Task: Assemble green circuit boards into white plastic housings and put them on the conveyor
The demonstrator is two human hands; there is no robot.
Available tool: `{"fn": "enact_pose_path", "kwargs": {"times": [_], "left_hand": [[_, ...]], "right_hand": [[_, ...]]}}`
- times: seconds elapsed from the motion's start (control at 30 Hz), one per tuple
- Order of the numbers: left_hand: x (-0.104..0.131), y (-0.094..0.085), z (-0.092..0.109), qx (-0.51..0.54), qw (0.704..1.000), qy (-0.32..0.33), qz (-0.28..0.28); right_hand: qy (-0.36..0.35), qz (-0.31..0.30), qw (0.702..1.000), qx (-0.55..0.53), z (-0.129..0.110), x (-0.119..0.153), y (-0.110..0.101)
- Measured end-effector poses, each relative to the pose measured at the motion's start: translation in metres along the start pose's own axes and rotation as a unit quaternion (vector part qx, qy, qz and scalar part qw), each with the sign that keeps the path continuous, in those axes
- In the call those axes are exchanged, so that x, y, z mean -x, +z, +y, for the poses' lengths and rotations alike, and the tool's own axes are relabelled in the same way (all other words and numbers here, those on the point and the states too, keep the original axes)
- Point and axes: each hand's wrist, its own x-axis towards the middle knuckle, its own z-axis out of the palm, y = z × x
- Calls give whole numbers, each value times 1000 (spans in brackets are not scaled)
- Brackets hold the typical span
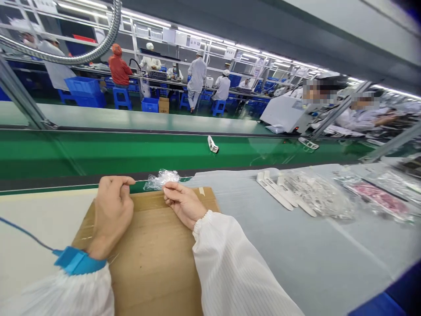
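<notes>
A brown cardboard sheet (154,254) lies in front of me under both hands. My left hand (113,210), with a blue wrist strap (77,260) and cord, hovers over its left side. The index finger points right, the thumb is apart from it, and the other fingers are loosely curled; I see nothing held. My right hand (184,199) is closed in a pinch at the sheet's far edge. Crumpled clear plastic film (162,178) lies right at those fingertips; whether they grip it or something smaller cannot be made out.
White slotted plastic parts (276,193) and clear bags (315,193) lie at right, beside a bag with pink contents (381,195). Beyond runs a green conveyor belt (148,151) carrying a small white part (212,145). A white machine (286,112) and several people are farther off.
</notes>
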Motion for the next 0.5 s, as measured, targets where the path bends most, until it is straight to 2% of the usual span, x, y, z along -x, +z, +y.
{"fn": "enact_pose_path", "kwargs": {"times": [0.3,0.37,0.43,0.5], "left_hand": [[3,4,0,32,998,-43,-30],[3,6,-3,49,998,-34,-27],[3,9,-5,66,997,-21,-24],[4,11,-5,74,997,-20,-21]], "right_hand": [[3,9,1000,25,-3,2,5],[-10,13,998,68,-19,-4,0],[-49,28,988,146,-46,-16,-13],[-118,64,951,277,-74,-33,-27]]}}
